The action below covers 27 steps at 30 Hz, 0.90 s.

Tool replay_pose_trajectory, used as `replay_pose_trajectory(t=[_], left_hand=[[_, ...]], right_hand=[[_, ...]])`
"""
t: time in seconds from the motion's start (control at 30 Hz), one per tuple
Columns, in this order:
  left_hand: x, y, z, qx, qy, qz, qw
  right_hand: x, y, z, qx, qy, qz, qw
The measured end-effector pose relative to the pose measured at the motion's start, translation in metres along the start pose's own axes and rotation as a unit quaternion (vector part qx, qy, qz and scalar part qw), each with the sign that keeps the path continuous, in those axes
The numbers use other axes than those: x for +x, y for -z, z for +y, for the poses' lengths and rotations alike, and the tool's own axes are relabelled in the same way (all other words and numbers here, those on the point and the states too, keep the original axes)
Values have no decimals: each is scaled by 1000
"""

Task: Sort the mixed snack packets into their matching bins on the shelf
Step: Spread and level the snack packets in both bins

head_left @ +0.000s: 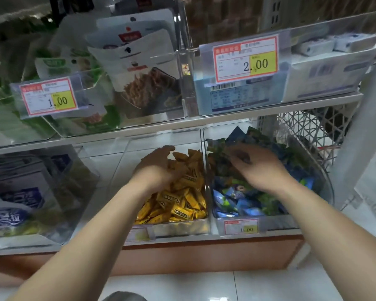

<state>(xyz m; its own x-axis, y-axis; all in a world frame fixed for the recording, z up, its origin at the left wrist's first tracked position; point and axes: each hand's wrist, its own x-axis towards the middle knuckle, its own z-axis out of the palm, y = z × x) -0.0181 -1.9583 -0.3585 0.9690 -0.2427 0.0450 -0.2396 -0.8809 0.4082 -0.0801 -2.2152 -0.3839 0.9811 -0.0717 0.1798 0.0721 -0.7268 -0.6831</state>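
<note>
Left grip (159, 168): curled among yellow packets (182, 205) in middle bin (182, 228). Right grip (258, 168): laid on blue packets (237, 198) in neighbouring bin (278, 224). Neither hold could be told. Colours were found separated; sorting was judged nearly finished.

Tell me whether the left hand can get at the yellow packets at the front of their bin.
Probably yes. The left hand is inside the open-topped bin, over the pile further back. The front yellow packets lie uncovered near its wrist, and nothing sits between them.
</note>
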Motion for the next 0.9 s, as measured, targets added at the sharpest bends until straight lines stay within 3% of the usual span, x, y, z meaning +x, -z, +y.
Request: replay_pose_trajectory(t=[0.1, 0.2, 0.47, 0.6, 0.67, 0.77, 0.83, 0.9], left_hand=[[-5, -5, 27, -53, -69, 57, 995], [-17, -27, 49, -40, -132, 25, 990], [-27, -54, 45, -44, -151, 60, 986], [-27, -55, 53, -47, -155, 101, 982], [-27, -54, 60, -114, -165, 104, 974], [-28, -54, 68, -202, -188, 112, 955], [-27, -52, 65, -222, -163, 132, 952], [-25, -49, 54, -232, -114, 137, 956]], right_hand=[[3, 0, 12, -69, -11, -105, 992], [6, -3, 10, -148, -2, -161, 976], [11, 0, 11, -197, 4, -167, 966], [3, 21, 1, 11, 32, -18, 999], [-4, 29, -10, 158, 46, 44, 985], [-11, 29, -23, 321, 30, 49, 945], [-10, 31, -24, 372, -8, 66, 926], [3, 34, -15, 303, -40, 113, 945]])
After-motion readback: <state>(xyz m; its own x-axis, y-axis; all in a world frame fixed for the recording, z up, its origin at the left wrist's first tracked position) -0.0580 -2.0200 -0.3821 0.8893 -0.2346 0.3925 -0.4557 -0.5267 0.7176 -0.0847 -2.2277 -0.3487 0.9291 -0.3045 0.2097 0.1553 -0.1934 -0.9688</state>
